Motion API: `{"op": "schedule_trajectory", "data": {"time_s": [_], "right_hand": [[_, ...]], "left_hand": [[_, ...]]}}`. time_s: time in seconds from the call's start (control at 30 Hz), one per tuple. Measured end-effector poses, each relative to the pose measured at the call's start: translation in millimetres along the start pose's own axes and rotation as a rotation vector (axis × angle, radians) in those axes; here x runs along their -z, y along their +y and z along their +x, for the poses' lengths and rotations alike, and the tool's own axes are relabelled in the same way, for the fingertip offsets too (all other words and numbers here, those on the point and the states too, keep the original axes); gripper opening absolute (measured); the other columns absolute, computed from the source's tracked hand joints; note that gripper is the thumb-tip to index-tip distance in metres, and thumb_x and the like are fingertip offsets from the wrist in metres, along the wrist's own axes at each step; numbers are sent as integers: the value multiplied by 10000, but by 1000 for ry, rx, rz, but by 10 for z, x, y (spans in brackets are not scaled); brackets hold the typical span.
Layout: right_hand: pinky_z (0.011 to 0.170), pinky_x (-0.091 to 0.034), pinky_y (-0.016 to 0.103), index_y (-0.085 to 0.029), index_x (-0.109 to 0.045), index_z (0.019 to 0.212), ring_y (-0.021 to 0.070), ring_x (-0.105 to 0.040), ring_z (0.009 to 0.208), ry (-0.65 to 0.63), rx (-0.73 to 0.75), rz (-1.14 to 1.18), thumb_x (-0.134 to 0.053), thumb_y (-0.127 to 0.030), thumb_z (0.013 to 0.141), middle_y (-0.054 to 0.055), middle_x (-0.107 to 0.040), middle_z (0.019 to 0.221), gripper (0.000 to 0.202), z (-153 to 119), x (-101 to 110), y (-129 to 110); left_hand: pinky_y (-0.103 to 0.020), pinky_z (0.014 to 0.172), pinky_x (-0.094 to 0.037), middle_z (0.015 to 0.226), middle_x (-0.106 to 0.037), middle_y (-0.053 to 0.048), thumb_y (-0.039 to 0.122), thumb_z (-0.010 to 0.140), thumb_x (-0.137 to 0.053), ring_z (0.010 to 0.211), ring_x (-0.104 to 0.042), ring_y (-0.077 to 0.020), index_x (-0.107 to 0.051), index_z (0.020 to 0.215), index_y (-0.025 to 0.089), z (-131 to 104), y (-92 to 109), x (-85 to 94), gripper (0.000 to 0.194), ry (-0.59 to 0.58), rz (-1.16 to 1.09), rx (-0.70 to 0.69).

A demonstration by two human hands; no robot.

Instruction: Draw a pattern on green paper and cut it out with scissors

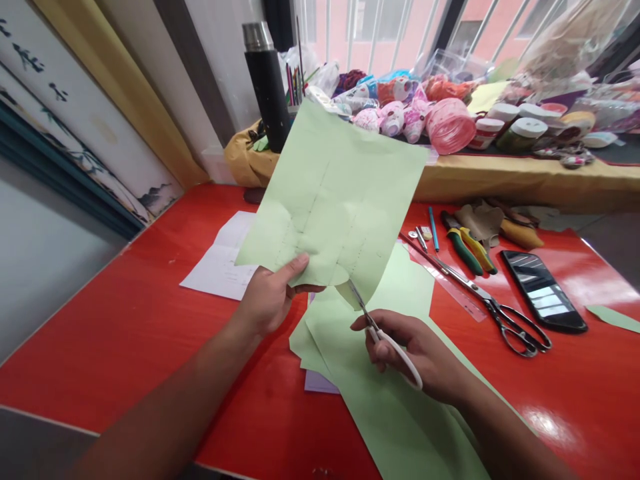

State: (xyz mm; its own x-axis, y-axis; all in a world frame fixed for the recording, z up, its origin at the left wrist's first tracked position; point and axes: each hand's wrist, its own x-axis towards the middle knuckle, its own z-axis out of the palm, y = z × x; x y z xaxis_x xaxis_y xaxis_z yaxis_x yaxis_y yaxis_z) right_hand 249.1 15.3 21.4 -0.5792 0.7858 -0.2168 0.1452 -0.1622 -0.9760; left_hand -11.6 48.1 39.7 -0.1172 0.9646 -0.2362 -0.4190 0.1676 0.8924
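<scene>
A pale green paper sheet [345, 187] with faint dashed pencil lines is held up above the table. My left hand [270, 293] pinches its lower left edge, thumb on top and fingers underneath. In my right hand [405, 347] is a pair of white-handled scissors [400, 357], gripped by the handles. Its blades meet the sheet's lower edge, where a cut has left a curved flap hanging. More green paper [400, 400] lies on the table below my hands, with a purple-tinted sheet [320, 382] partly under it.
On the red table [125, 320], large metal scissors [505, 317], a smartphone [544, 290], pliers [470, 247] and a blue pen [433, 229] lie to the right. A folded white paper [225, 260] is at left. Behind stand a black thermos [267, 87] and several jars [523, 133].
</scene>
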Motion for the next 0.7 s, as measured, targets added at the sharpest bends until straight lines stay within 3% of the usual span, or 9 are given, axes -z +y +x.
{"op": "schedule_trajectory", "data": {"time_s": [0.47, 0.7], "right_hand": [[660, -543, 330, -225, -768, 1171, 186, -600, 681, 9, 19, -22, -728, -774, 929, 11, -635, 783, 601, 2, -9, -26], [679, -528, 325, -236, -757, 1188, 180, -595, 700, 12, -3, -3, -729, -741, 951, 4, -618, 801, 559, -1, -17, 20]], "left_hand": [[-351, 706, -711, 1159, -841, -162, 346, 843, -922, 990, -809, -290, -872, 952, 112, 34, -23, -5, 262, 20, -35, 30], [-306, 730, -725, 1020, -832, -120, 280, 881, -892, 754, -780, -188, -854, 798, 91, 36, -68, -52, 210, 122, -128, 81]]}}
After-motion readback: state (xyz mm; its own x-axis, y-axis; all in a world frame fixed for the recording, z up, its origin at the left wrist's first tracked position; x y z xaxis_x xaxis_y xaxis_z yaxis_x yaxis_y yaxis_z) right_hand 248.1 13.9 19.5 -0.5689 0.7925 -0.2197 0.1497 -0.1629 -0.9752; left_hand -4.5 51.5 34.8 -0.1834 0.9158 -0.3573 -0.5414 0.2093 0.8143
